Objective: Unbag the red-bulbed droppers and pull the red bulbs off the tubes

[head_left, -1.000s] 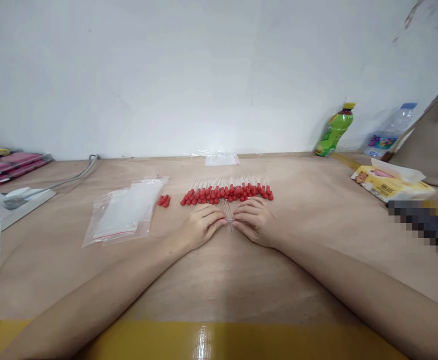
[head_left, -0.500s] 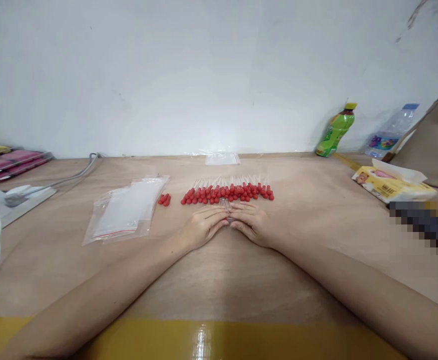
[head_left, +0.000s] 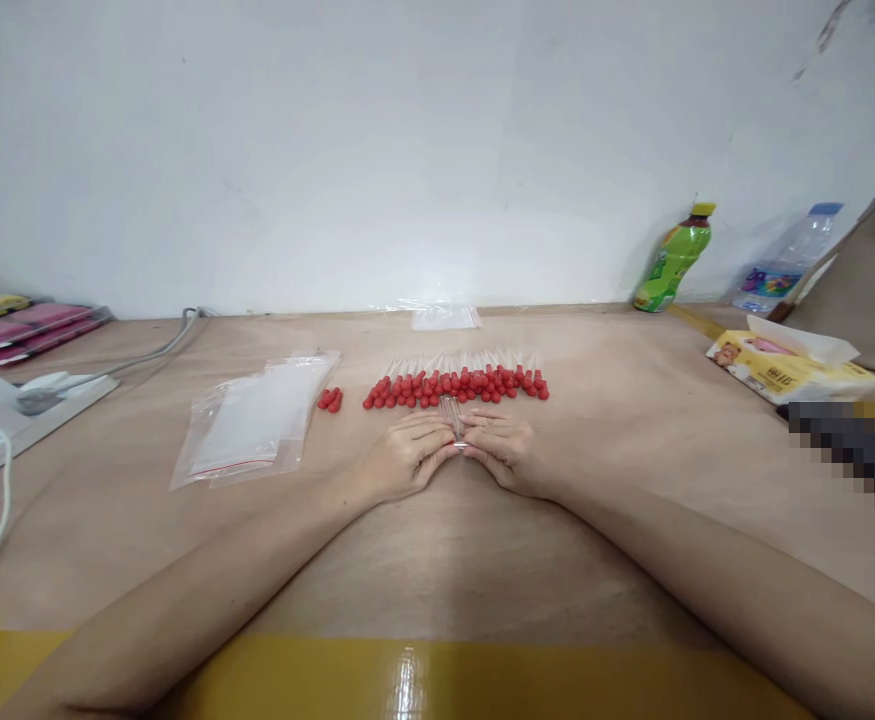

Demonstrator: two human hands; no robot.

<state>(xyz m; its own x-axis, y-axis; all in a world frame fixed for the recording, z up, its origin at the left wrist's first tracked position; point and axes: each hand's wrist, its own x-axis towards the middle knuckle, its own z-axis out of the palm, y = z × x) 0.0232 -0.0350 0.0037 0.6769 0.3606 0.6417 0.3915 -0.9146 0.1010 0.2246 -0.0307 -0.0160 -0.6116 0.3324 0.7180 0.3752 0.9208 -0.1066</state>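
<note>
Gripped between the fingertips of the left hand [head_left: 416, 453] and right hand [head_left: 508, 450], clear tubes [head_left: 451, 413] are seemingly being lined up; the next move calls for even pressure.

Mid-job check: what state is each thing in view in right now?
Left hand: pinches the clear tubes
Right hand: pinches from the opposite side
Clear tubes: bundled, partly hidden
Red bulbs: massed in a long band
Small red cluster: set apart
Zip bags: flat, overlapping
Green bottle: capped
Clear bottle: capped
Tissue box: open, tissue sticking out
</note>
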